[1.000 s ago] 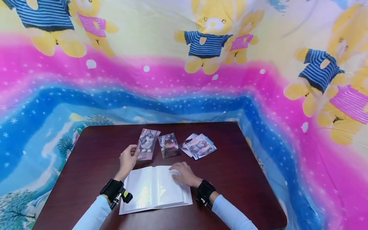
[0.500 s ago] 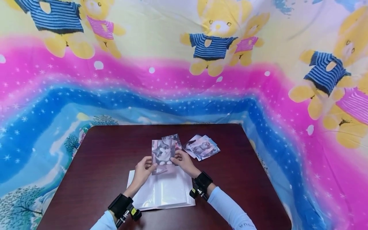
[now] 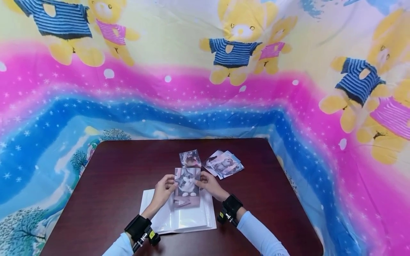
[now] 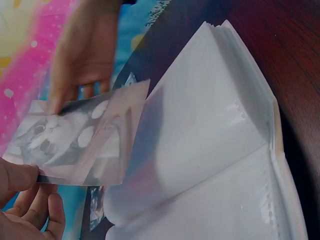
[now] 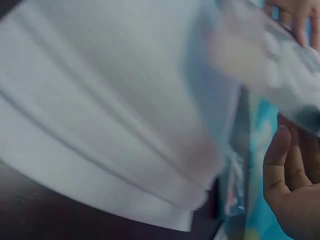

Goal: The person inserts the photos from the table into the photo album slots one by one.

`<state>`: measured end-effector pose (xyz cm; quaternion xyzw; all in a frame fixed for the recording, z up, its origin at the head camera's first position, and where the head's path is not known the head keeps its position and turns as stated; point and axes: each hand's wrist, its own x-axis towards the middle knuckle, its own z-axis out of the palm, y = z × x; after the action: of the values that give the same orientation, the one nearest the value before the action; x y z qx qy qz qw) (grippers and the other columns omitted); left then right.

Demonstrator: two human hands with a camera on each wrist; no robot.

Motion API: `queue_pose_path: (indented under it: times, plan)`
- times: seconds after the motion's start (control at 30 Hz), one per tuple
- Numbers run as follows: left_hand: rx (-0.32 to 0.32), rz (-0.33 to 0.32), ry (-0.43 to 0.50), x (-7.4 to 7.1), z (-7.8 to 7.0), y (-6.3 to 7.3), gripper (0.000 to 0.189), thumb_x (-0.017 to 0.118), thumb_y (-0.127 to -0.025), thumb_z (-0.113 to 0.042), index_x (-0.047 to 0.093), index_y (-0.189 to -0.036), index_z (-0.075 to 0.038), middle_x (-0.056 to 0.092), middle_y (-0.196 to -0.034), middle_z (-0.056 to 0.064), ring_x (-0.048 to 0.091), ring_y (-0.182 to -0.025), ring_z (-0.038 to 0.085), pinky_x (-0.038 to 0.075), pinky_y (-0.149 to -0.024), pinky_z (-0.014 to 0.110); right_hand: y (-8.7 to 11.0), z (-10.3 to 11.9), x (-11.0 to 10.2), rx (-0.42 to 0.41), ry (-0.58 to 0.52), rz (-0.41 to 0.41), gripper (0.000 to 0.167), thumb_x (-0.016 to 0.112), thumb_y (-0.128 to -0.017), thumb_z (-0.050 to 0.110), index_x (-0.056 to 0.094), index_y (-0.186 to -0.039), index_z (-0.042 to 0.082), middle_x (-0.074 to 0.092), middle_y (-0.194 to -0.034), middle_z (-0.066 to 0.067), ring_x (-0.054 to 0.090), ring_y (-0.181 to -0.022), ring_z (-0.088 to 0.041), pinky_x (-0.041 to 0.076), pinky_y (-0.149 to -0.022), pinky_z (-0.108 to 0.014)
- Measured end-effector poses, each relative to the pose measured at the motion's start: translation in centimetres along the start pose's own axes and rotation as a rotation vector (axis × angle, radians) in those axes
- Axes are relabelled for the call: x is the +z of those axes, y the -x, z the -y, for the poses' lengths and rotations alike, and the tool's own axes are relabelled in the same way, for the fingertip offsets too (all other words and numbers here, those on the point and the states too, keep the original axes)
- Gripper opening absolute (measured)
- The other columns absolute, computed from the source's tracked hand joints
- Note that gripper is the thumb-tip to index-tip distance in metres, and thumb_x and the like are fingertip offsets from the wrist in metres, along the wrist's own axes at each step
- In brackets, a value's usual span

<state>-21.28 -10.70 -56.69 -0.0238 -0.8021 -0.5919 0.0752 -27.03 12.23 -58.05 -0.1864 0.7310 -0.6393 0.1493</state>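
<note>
A photo card of a grey-and-white cat [image 3: 187, 186] is held up over the album between both hands. My left hand [image 3: 163, 190] pinches its left edge, thumb in front and fingers behind. At the opposite edge my right hand [image 3: 213, 185] grips it the same way. Beneath lies a white photo album [image 3: 192, 217], spread open with clear sleeves. In the left wrist view the card [image 4: 75, 137] tilts beside the album's pages [image 4: 200, 130], one thumb on each long edge. Motion blurs the card [image 5: 270, 65] in the right wrist view.
Behind the held card lies a dark, glossy picture card [image 3: 189, 158]. Further right, several photo cards [image 3: 225, 164] overlap in a loose pile. All rest on a dark red-brown table [image 3: 128, 160], with a printed bear cloth [image 3: 192, 92] hanging around its back and sides.
My left hand has lifted the cat photo card from the table and brought it over the album. My right hand has left the album page and taken the card's right edge.
</note>
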Motion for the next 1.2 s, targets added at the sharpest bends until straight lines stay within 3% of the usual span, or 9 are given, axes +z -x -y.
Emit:
queue_pose_path:
  times: [0.2,0.27,0.37,0.5,0.63,0.8,0.93,1.07,1.2]
  plan:
    - [0.079,-0.021,-0.047,0.7,0.4,0.2,0.035,0.069,-0.089,0.003,0.058,-0.121,0.004,0.067,-0.101,0.02,0.067,-0.09,0.037,0.056,-0.074,0.039,-1.3,2.3,-1.5,-0.062,0.056,0.016,0.014,0.06,-0.098,0.004,0.056,-0.097,-0.009,0.064,-0.092,-0.017,0.061,-0.078,-0.017,0.054,-0.068,-0.036]
    - [0.148,-0.038,-0.11,1.0,0.9,0.5,0.037,0.07,-0.088,0.003,0.057,-0.123,0.003,0.064,-0.104,0.019,0.065,-0.094,0.038,0.055,-0.076,0.044,-1.5,3.3,-2.1,-0.087,0.081,0.006,0.011,0.059,-0.098,0.0,0.055,-0.097,-0.01,0.063,-0.092,-0.023,0.061,-0.078,-0.024,0.054,-0.065,-0.034]
    - [0.306,-0.046,-0.251,1.1,1.7,1.1,0.035,0.072,-0.085,0.007,0.06,-0.118,0.003,0.061,-0.102,0.016,0.062,-0.092,0.035,0.053,-0.075,0.046,-1.9,4.7,-3.2,-0.111,0.104,-0.047,0.011,0.058,-0.097,-0.003,0.053,-0.098,-0.013,0.061,-0.095,-0.032,0.061,-0.082,-0.04,0.053,-0.067,-0.031]
    - [0.561,0.042,-0.487,1.2,3.0,2.0,0.028,0.078,-0.079,0.005,0.068,-0.104,-0.004,0.062,-0.096,0.007,0.061,-0.09,0.025,0.051,-0.075,0.042,-3.3,4.7,-4.5,-0.11,0.053,-0.092,0.015,0.053,-0.099,-0.005,0.045,-0.099,-0.017,0.054,-0.098,-0.042,0.055,-0.088,-0.054,0.052,-0.069,-0.028]
    - [0.722,0.199,-0.64,1.6,3.8,2.3,0.029,0.082,-0.079,-0.007,0.069,-0.105,-0.009,0.064,-0.108,0.011,0.061,-0.107,0.03,0.05,-0.088,0.047,-4.6,3.6,-5.1,-0.102,0.011,-0.113,0.014,0.049,-0.101,-0.005,0.04,-0.1,-0.016,0.051,-0.1,-0.042,0.052,-0.091,-0.057,0.051,-0.071,-0.029]
    - [0.753,0.323,-0.717,2.3,4.2,2.1,0.04,0.077,-0.085,-0.023,0.066,-0.119,-0.005,0.054,-0.133,0.03,0.046,-0.128,0.049,0.038,-0.103,0.062,-5.8,2.4,-4.8,-0.087,0.068,-0.115,0.011,0.053,-0.1,-0.001,0.045,-0.103,-0.008,0.055,-0.094,-0.031,0.058,-0.086,-0.045,0.055,-0.072,-0.033]
    - [0.7,0.374,-0.77,2.7,4.6,2.2,0.048,0.073,-0.089,-0.031,0.063,-0.128,-0.005,0.045,-0.141,0.035,0.04,-0.133,0.05,0.032,-0.107,0.062,-6.4,1.6,-4.3,-0.084,0.043,-0.099,0.014,0.055,-0.099,-0.003,0.049,-0.11,-0.009,0.055,-0.088,-0.021,0.059,-0.078,-0.031,0.054,-0.077,-0.054]
    - [0.693,0.377,-0.796,2.9,5.2,2.2,0.049,0.071,-0.09,-0.034,0.062,-0.129,-0.006,0.046,-0.141,0.033,0.04,-0.134,0.048,0.031,-0.108,0.061,-6.7,1.1,-3.9,-0.071,0.007,-0.109,0.024,0.055,-0.098,-0.006,0.052,-0.121,-0.009,0.053,-0.085,-0.012,0.059,-0.078,-0.027,0.049,-0.082,-0.065]
    - [0.729,0.335,-0.785,2.9,5.3,2.1,0.048,0.073,-0.088,-0.034,0.063,-0.127,-0.007,0.049,-0.138,0.031,0.044,-0.131,0.046,0.033,-0.106,0.063,-6.8,1.0,-3.8,-0.051,0.005,-0.139,0.03,0.053,-0.098,-0.007,0.049,-0.128,-0.008,0.051,-0.087,-0.011,0.06,-0.084,-0.04,0.05,-0.083,-0.062]
